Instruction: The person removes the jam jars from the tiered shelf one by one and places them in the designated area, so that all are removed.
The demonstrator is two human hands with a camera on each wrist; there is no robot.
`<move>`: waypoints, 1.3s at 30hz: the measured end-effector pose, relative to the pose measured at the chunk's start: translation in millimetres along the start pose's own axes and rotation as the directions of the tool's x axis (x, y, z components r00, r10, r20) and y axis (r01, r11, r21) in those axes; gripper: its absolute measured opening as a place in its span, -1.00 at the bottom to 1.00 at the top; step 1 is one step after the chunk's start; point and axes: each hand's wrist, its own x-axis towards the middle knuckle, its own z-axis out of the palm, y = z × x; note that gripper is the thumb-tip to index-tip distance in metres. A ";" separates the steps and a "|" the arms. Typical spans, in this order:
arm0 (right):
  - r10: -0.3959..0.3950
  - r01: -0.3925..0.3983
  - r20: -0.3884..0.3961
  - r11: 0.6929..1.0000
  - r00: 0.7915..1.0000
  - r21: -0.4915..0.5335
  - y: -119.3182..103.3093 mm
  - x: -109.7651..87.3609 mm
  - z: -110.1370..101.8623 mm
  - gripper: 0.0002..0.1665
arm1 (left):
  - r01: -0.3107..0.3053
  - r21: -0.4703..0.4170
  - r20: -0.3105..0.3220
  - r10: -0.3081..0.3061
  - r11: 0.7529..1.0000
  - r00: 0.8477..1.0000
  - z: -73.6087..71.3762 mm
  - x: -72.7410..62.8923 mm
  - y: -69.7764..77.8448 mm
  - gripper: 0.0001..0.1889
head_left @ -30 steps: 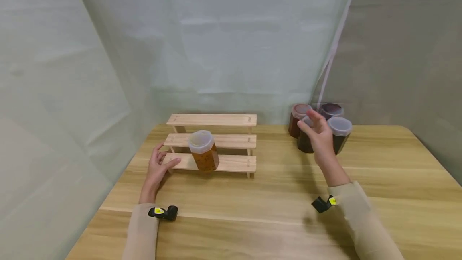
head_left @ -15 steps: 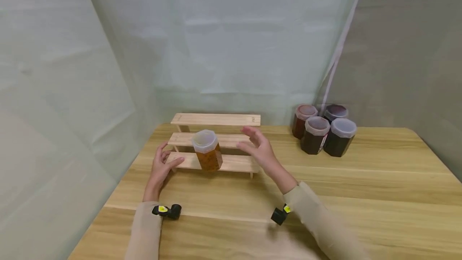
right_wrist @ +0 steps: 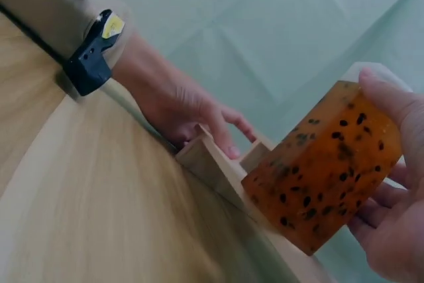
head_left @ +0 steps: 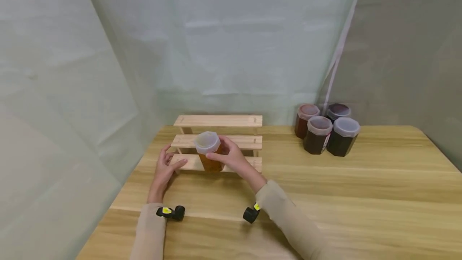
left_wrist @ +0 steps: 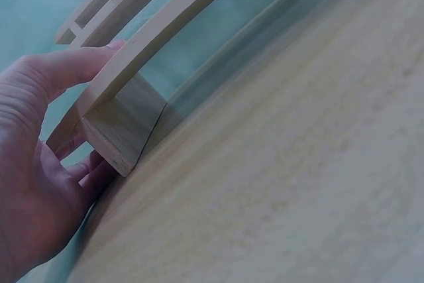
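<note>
A three-step wooden display rack [head_left: 218, 120] stands on the wooden table. My left hand [head_left: 164, 173] grips the left end of its lowest step, thumb on top and fingers below and behind, as the left wrist view shows. On that lowest step, left of its middle, is a faceted jar [right_wrist: 324, 164] of orange jam with dark seeds. Its whitish lid [head_left: 207, 142] is on. My right hand [head_left: 236, 159] has come round the jar from the right, thumb on the near side and fingers on the far side. In the head view those fingers are partly hidden by the jar.
At the back right of the table [head_left: 343, 191] several lidded jars [head_left: 317, 135] with dark red to black contents are grouped close together. A pale cloth wall [head_left: 234, 51] rises behind the table's far edge. Each wrist carries a small black camera [head_left: 173, 212].
My right hand has moved left from over the dark jars to the orange jam jar and now holds it. The left hand keeps its grip on the rack. The head view has shifted slightly.
</note>
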 end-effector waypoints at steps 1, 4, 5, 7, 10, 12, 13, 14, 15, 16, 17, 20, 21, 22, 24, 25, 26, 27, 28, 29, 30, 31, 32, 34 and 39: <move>-0.004 0.005 0.005 1.000 1.000 -0.015 2.3 -0.6 0.7 -0.20 | 0.005 0.001 -0.004 -0.005 1.000 1.000 0.5 -0.6 -0.6 -0.08; -0.013 0.013 0.017 0.999 1.000 -0.036 7.8 -2.7 4.7 -0.19 | 0.033 0.016 -0.016 -0.032 0.999 0.999 0.0 -4.4 -0.9 -0.08; -0.018 0.019 0.015 0.999 1.000 -0.038 9.2 -3.4 6.4 -0.17 | 0.041 0.016 -0.019 -0.041 0.999 0.999 -0.3 -6.0 0.1 -0.08; -0.026 0.026 -0.006 0.999 1.000 -0.043 11.0 -5.6 9.9 -0.17 | 0.056 0.008 -0.011 -0.055 0.998 0.998 -0.4 -9.4 4.1 -0.08; -0.046 0.043 -0.047 0.997 0.998 -0.059 12.7 -8.7 14.3 -0.16 | 0.070 -0.002 0.004 -0.070 0.998 0.998 1.1 -15.2 13.3 -0.08; -0.063 0.058 -0.067 0.995 0.996 -0.078 13.6 -10.1 16.5 -0.15 | 0.073 -0.006 0.005 -0.073 0.997 0.997 2.3 -18.5 18.6 -0.08; -0.072 0.066 -0.075 0.994 0.995 -0.083 13.9 -10.5 17.4 -0.15 | 0.073 -0.006 0.004 -0.073 0.997 0.997 2.6 -19.3 19.8 -0.08; -0.078 0.071 -0.083 0.994 0.993 -0.086 14.1 -10.5 18.1 -0.15 | 0.071 -0.006 0.002 -0.071 0.997 0.997 2.7 -19.6 20.2 -0.09; -0.086 0.078 -0.092 0.993 0.992 -0.089 14.1 -10.6 18.9 -0.16 | 0.069 -0.009 0.001 -0.069 0.998 0.998 2.5 -19.1 19.6 -0.09; -0.093 0.084 -0.101 0.992 0.991 -0.092 14.0 -10.8 19.5 -0.16 | 0.069 -0.005 -0.001 -0.069 0.998 0.998 1.8 -18.1 17.7 -0.08; -0.099 0.089 -0.108 0.991 0.989 -0.096 13.8 -10.7 20.1 -0.16 | 0.066 0.001 -0.002 -0.066 0.998 0.998 1.2 -16.5 15.2 -0.08; -0.115 0.102 -0.127 0.989 0.985 -0.106 12.2 -10.6 21.0 -0.15 | 0.054 0.024 -0.007 -0.054 0.998 0.999 -1.1 -10.7 6.5 -0.08; -0.119 0.104 -0.137 0.988 0.983 -0.112 11.3 -10.6 20.9 -0.15 | 0.046 0.035 -0.007 -0.046 0.998 0.999 -1.6 -8.8 4.2 -0.07; -0.126 0.108 -0.146 0.987 0.981 -0.121 10.7 -10.3 20.6 -0.15 | 0.038 0.042 -0.007 -0.038 0.998 0.999 -1.8 -7.2 2.4 -0.07; -0.147 0.123 -0.165 0.982 0.975 -0.146 9.7 -9.3 19.4 -0.16 | 0.023 0.045 -0.006 -0.023 0.999 1.000 -1.5 -4.8 1.3 -0.08; -0.161 0.133 -0.176 0.978 0.971 -0.161 9.2 -8.8 18.5 -0.16 | 0.018 0.039 -0.004 -0.018 0.999 1.000 -1.1 -4.0 1.5 -0.08; -0.173 0.141 -0.187 0.975 0.967 -0.173 8.5 -8.8 17.4 -0.17 | 0.014 0.037 0.000 -0.014 0.999 1.000 -0.5 -3.5 1.9 -0.08; -0.182 0.146 -0.199 0.972 0.963 -0.183 8.3 -8.7 16.2 -0.17 | 0.014 0.028 0.002 -0.014 1.000 1.000 0.3 -3.2 2.3 -0.07; -0.192 0.152 -0.208 0.969 0.959 -0.196 8.5 -8.6 14.9 -0.17 | 0.016 0.016 0.002 -0.016 1.000 1.000 1.4 -3.1 2.5 -0.08; -0.196 0.153 -0.217 0.968 0.956 -0.201 8.1 -8.6 13.4 -0.17 | 0.016 0.013 0.003 -0.016 1.000 1.000 2.2 -3.2 2.7 -0.07; -0.197 0.151 -0.228 0.967 0.954 -0.203 7.7 -8.7 12.0 -0.17 | 0.019 0.007 0.004 -0.019 1.000 1.000 3.0 -3.2 2.5 -0.07; -0.193 0.146 -0.237 0.968 0.952 -0.203 7.4 -8.7 10.6 -0.18 | 0.018 0.001 0.005 -0.018 1.000 1.000 4.0 -3.5 2.4 -0.07; -0.187 0.140 -0.245 0.970 0.951 -0.198 7.0 -8.6 9.2 -0.18 | 0.018 0.001 0.005 -0.018 1.000 1.000 4.8 -3.9 2.2 -0.07; -0.171 0.125 -0.254 0.975 0.952 -0.185 5.7 -7.9 6.2 -0.21 | 0.011 0.005 0.002 -0.011 1.000 1.000 5.7 -5.0 1.7 -0.07; -0.138 0.107 -0.272 0.986 0.952 -0.127 -4.9 -8.8 -2.6 -0.24 | 0.007 0.018 -0.007 -0.007 1.000 1.000 6.6 -8.3 3.5 -0.08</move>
